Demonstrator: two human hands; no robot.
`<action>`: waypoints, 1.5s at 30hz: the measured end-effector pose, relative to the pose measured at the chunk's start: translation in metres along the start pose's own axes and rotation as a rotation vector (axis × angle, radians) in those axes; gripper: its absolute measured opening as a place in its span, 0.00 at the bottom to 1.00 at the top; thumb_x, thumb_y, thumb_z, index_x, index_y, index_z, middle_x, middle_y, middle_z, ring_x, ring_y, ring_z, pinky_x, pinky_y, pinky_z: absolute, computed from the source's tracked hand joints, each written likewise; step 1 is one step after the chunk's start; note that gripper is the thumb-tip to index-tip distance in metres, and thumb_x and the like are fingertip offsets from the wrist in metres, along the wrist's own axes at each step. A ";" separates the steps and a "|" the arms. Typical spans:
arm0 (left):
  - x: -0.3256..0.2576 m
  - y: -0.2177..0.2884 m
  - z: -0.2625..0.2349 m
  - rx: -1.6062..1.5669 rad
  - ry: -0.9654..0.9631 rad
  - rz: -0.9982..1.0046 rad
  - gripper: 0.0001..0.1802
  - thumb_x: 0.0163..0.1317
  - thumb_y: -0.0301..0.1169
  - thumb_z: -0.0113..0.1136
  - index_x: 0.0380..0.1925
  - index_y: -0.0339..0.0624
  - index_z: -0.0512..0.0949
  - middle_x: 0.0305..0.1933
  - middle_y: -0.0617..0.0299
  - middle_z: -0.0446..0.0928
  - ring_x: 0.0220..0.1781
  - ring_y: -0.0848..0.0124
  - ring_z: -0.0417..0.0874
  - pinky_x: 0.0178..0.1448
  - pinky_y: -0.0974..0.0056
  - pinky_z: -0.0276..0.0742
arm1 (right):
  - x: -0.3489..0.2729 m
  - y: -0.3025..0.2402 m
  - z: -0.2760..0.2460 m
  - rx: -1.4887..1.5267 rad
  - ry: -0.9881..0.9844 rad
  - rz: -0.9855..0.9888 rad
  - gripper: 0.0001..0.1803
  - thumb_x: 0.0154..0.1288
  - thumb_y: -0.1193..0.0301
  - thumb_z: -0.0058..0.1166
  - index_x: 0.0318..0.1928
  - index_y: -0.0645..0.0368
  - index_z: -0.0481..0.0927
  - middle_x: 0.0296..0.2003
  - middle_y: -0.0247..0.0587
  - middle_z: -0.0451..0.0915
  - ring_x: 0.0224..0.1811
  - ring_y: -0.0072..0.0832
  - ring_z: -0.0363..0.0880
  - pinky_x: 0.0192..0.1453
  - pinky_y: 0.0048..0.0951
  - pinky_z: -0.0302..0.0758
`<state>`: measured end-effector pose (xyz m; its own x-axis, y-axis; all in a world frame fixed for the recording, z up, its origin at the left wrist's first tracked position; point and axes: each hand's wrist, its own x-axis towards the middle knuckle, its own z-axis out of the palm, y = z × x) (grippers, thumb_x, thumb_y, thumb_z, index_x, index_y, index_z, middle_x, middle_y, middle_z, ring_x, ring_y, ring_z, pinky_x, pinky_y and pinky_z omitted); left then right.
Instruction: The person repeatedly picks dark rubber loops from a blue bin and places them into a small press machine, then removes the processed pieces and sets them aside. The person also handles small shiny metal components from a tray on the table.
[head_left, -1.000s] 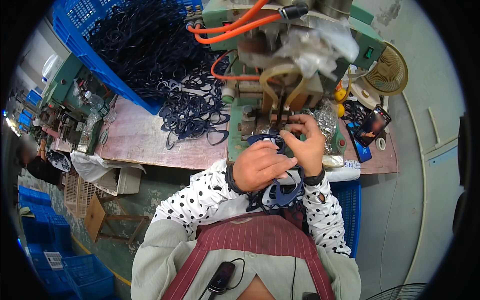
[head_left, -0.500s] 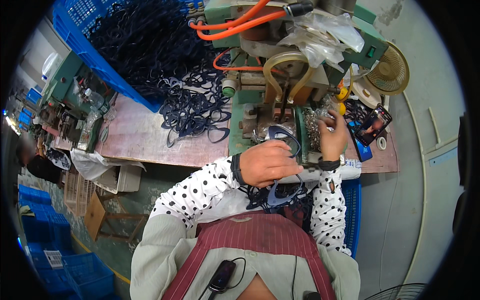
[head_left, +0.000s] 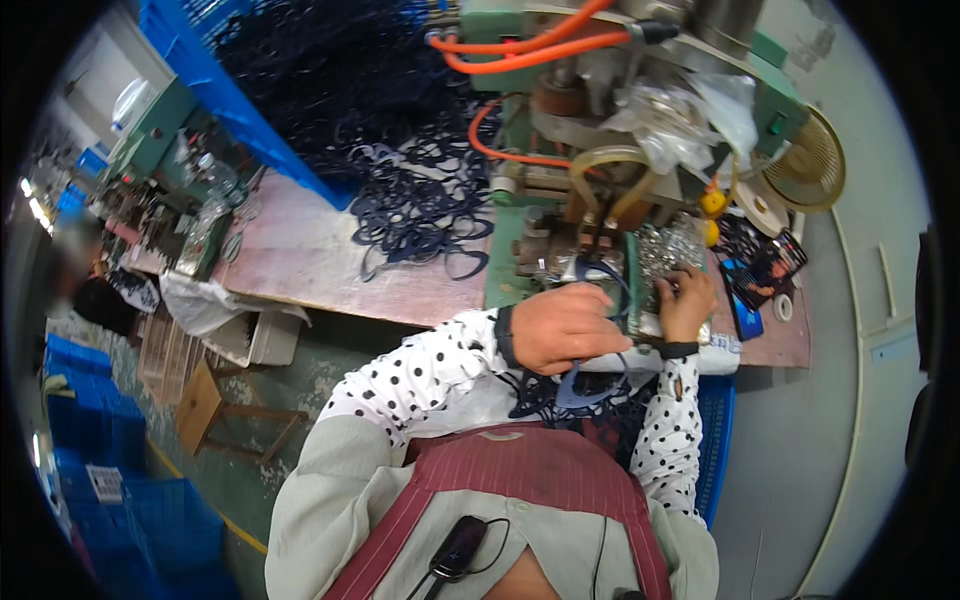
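- Workshop floor of green-grey concrete shows at lower left, with stacked blue crates (head_left: 90, 440) and a small wooden stool (head_left: 215, 410) standing beside the bench.
- Across the middle runs the worn reddish-brown bench (head_left: 310, 260), its near edge bending with the lens.
- At the bench's far side a big blue bin (head_left: 215, 75) is heaped with dark navy loops, and a tangle of the same loops (head_left: 420, 200) spills out onto the bench top.
- Right of that pile stands a green press machine (head_left: 580, 150) with orange hoses (head_left: 520, 45) arching over it and crumpled clear plastic wrap (head_left: 670, 120) on its upper part.
- A round brass-coloured fan guard (head_left: 812, 160) sits at the machine's far right, near the grey wall.
- The person's polka-dot sleeves come up from the lower edge over a striped maroon apron (head_left: 510, 480).
- The left hand (head_left: 565, 328) lies just in front of the machine's base, fingers curled closed around a dark blue strap (head_left: 590, 385), whose loop hangs below the fist toward the lap.
- More navy straps lie bunched in the lap beneath that loop.
- The right hand (head_left: 688, 300) rests against a tray of small shiny metal pieces (head_left: 672, 248) at the machine's right side, fingertips drawn together; whether they pinch a piece I cannot tell.
- A black band circles the right wrist.
- A small yellow item (head_left: 712, 202) stands just behind the tray.
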<state>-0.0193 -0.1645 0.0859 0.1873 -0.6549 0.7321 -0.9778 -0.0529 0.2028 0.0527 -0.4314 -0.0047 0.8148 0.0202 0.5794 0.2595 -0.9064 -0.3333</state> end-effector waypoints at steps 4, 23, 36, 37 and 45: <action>-0.008 0.022 -0.002 0.297 0.046 -0.103 0.24 0.56 0.37 0.62 0.55 0.52 0.78 0.61 0.61 0.75 0.59 0.60 0.75 0.66 0.45 0.60 | -0.003 0.012 0.001 0.155 0.094 0.001 0.06 0.53 0.67 0.66 0.32 0.53 0.85 0.40 0.39 0.82 0.46 0.40 0.76 0.54 0.40 0.68; -0.219 -0.080 -0.063 1.194 0.206 -1.212 0.09 0.65 0.40 0.56 0.42 0.56 0.80 0.45 0.67 0.78 0.56 0.66 0.73 0.62 0.34 0.54 | -0.004 0.010 0.003 0.203 0.133 0.141 0.07 0.63 0.67 0.58 0.40 0.53 0.82 0.37 0.41 0.82 0.45 0.41 0.76 0.52 0.40 0.68; -0.043 0.018 -0.052 0.747 0.400 -0.347 0.23 0.43 0.22 0.65 0.45 0.42 0.82 0.34 0.64 0.79 0.34 0.67 0.80 0.43 0.58 0.74 | 0.027 -0.098 -0.064 0.880 -0.067 0.236 0.09 0.55 0.79 0.61 0.39 0.60 0.87 0.35 0.42 0.84 0.39 0.30 0.79 0.47 0.28 0.73; -0.028 0.023 -0.043 0.671 0.374 -0.280 0.23 0.40 0.22 0.64 0.43 0.43 0.83 0.36 0.65 0.79 0.35 0.67 0.80 0.46 0.57 0.74 | 0.027 -0.107 -0.071 0.943 -0.097 0.223 0.10 0.55 0.79 0.60 0.39 0.61 0.86 0.35 0.42 0.84 0.39 0.29 0.78 0.47 0.27 0.73; 0.006 0.024 -0.001 0.313 0.197 -0.140 0.23 0.49 0.22 0.63 0.50 0.39 0.80 0.43 0.59 0.82 0.42 0.64 0.83 0.54 0.54 0.75 | 0.023 -0.136 -0.073 1.032 -0.280 0.315 0.23 0.52 0.78 0.64 0.51 0.64 0.75 0.31 0.37 0.83 0.25 0.13 0.69 0.29 0.17 0.66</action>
<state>-0.0415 -0.1692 0.0956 0.3055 -0.4692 0.8286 -0.9172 -0.3786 0.1237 -0.0014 -0.3379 0.1085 0.9744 0.0635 0.2159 0.2216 -0.1046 -0.9695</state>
